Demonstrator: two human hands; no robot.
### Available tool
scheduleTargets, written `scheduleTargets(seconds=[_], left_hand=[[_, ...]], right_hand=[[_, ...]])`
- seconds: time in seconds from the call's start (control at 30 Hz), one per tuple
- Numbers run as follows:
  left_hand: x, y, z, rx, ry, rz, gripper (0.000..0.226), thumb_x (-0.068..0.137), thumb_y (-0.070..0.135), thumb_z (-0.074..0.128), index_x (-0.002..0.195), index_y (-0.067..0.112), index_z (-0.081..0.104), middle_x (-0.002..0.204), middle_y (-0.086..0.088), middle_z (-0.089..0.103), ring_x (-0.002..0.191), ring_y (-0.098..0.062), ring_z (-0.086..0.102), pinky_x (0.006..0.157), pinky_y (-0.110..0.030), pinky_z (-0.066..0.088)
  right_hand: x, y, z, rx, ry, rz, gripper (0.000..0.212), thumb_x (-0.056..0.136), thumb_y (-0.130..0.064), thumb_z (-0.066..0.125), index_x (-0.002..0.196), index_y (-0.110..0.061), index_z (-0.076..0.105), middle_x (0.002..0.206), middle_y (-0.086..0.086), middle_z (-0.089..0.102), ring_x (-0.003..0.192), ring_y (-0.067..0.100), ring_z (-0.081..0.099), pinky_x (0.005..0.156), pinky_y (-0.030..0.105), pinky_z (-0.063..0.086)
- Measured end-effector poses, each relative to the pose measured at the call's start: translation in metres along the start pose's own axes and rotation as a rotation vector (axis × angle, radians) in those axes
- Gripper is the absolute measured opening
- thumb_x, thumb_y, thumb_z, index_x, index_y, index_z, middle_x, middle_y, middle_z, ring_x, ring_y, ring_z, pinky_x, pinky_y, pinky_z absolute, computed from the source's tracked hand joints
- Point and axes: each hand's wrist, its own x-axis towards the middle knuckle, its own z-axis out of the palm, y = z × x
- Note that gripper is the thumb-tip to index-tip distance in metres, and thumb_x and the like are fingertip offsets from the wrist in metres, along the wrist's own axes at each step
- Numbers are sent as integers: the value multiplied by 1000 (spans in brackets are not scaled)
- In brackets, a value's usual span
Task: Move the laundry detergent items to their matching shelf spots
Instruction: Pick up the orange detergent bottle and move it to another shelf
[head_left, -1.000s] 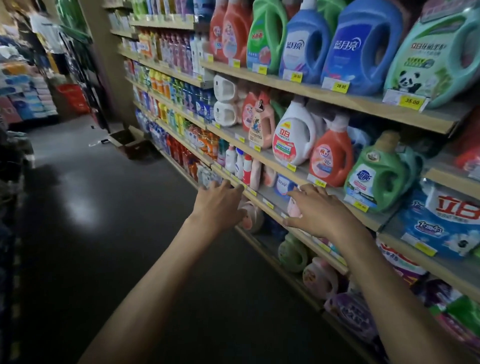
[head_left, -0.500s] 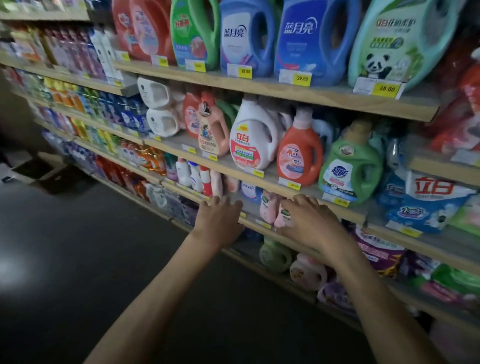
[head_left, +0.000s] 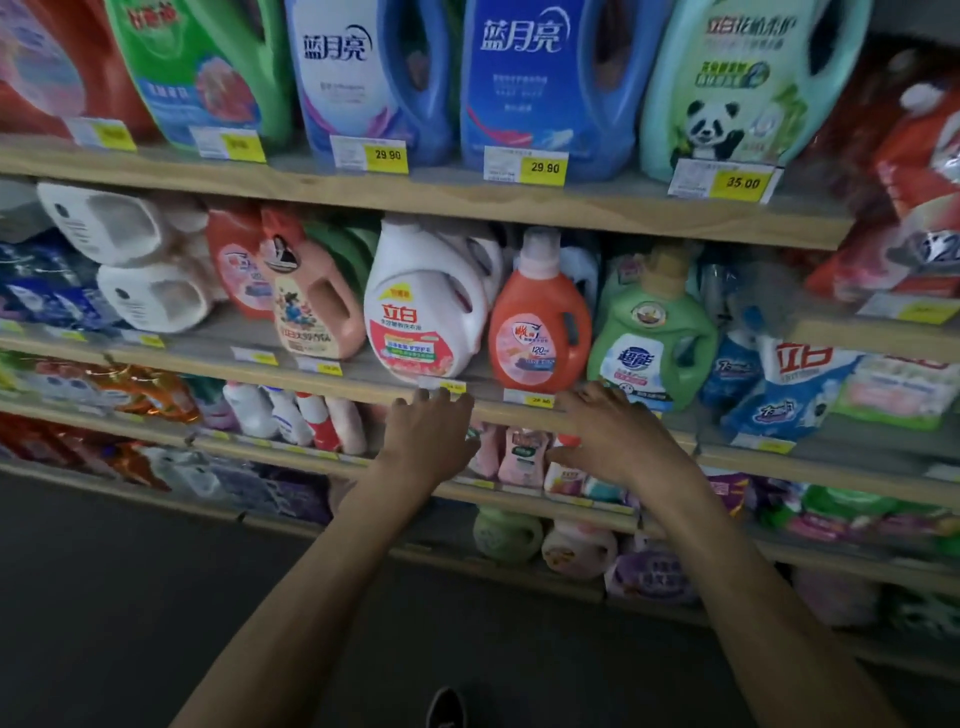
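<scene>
Detergent bottles fill a wooden shelf (head_left: 519, 410) in front of me. A white bottle with a red label (head_left: 423, 301) leans beside an orange bottle with a pale cap (head_left: 540, 322) and a green bottle (head_left: 652, 332). My left hand (head_left: 428, 436) is raised just below the white bottle, fingers apart at the shelf edge, holding nothing. My right hand (head_left: 615, 431) hovers just below the orange and green bottles, fingers spread, empty. Small pink bottles (head_left: 522, 454) on the lower shelf show between my hands.
Large blue jugs (head_left: 540, 83), a green jug (head_left: 208, 67) and a mint panda jug (head_left: 737, 88) stand on the top shelf with yellow price tags (head_left: 540, 167). Blue-white powder bags (head_left: 789, 384) lie to the right, white bottles (head_left: 130, 260) at the left. Dark floor (head_left: 130, 597) lies below.
The view has closed in on the shelves and shifted right. Both hands have risen from the lower shelf edge to the edge of the shelf under the white and orange bottles.
</scene>
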Motion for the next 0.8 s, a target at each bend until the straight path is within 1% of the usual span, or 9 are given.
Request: scheduleTargets(seconds=[0.1, 0.17, 0.33, 0.43, 0.53, 0.63, 0.7, 0.8], left_hand=[[34, -18, 4, 3, 4, 49, 55, 99, 48, 52, 144, 18, 42, 143, -11, 51, 131, -33, 49, 101, -46, 43], [54, -28, 7, -12, 16, 70, 57, 99, 47, 53, 146, 18, 41, 144, -10, 51, 132, -33, 50, 101, -45, 43], [95, -42, 16, -111, 59, 94, 51, 99, 40, 53, 143, 17, 42, 134, -10, 56, 124, -32, 56, 96, -44, 48], [117, -46, 26, -264, 107, 111, 47, 97, 32, 54, 140, 16, 43, 123, -12, 59, 116, -34, 60, 90, -47, 55], [138, -47, 37, -443, 145, 130, 53, 94, 29, 57, 141, 16, 38, 117, -14, 59, 110, -39, 60, 87, -53, 55], [155, -42, 50, -593, 187, 143, 56, 91, 26, 60, 141, 17, 36, 113, -16, 60, 103, -40, 62, 82, -54, 57], [165, -37, 61, -687, 219, 157, 60, 91, 29, 63, 142, 21, 33, 114, -16, 61, 100, -41, 65, 79, -55, 58], [184, -30, 81, -821, 258, 159, 73, 91, 32, 67, 150, 26, 24, 121, -17, 59, 103, -42, 65, 81, -58, 58]], right_hand=[[29, -3, 4, 11, -31, 58, 67, 89, -53, 60, 142, -21, 35, 147, 9, 35, 133, 34, 37, 99, 47, 42], [47, -5, 6, 16, -37, 98, 70, 88, -57, 60, 142, -20, 35, 147, 11, 35, 132, 35, 38, 99, 47, 42], [79, -5, 7, 41, 29, 180, 76, 88, -51, 62, 149, -20, 28, 148, 10, 33, 131, 35, 40, 98, 46, 43], [98, 0, 6, 48, 59, 227, 83, 88, -50, 63, 153, -20, 21, 152, 10, 29, 130, 36, 40, 99, 48, 43], [113, 9, 8, 82, 97, 267, 93, 86, -51, 64, 156, -22, 11, 149, 11, 32, 131, 37, 39, 101, 49, 42], [125, 17, 13, 105, 151, 284, 91, 86, -50, 65, 155, -22, 13, 146, 11, 34, 131, 35, 39, 102, 49, 42], [133, 22, 18, 114, 181, 288, 90, 85, -47, 67, 155, -22, 16, 146, 12, 33, 131, 36, 38, 102, 50, 43], [149, 32, 28, 131, 258, 278, 89, 85, -40, 69, 154, -20, 17, 146, 17, 32, 132, 38, 38, 99, 49, 45]])
